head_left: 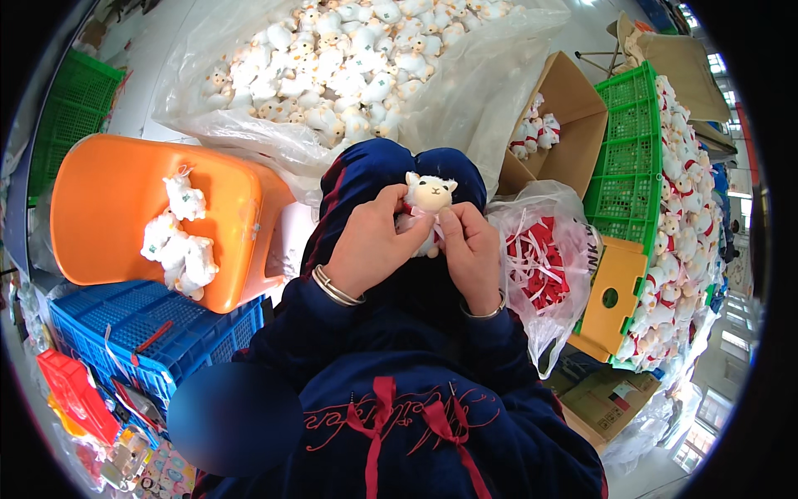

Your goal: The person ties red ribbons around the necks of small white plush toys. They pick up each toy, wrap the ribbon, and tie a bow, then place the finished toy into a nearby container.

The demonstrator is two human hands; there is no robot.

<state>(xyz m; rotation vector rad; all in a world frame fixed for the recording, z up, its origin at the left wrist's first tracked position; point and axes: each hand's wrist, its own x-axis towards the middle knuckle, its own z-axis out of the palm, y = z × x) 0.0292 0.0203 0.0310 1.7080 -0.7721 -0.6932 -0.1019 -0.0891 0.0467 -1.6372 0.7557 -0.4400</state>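
Observation:
A small white plush sheep [431,195] with a cream face is held upright above my lap, facing up toward me. My left hand [374,243] is closed round its left side, thumb across its chest. My right hand [474,256] pinches at its neck on the right, with thumb and forefinger together. A little red and pale ribbon shows at the toy's neck between my fingers, partly covered by them. Right of my knees, a clear plastic bag [532,328] holds red cloth pieces [544,258] with white ties.
Ahead lies a big clear sack [191,104] full of white plush toys [332,71]. An orange chair [91,208] bearing several plush toys stands left, beside a blue crate [208,333]. To the right are a cardboard box [573,108] and a green crate [619,158] near red-scarfed toys [677,216].

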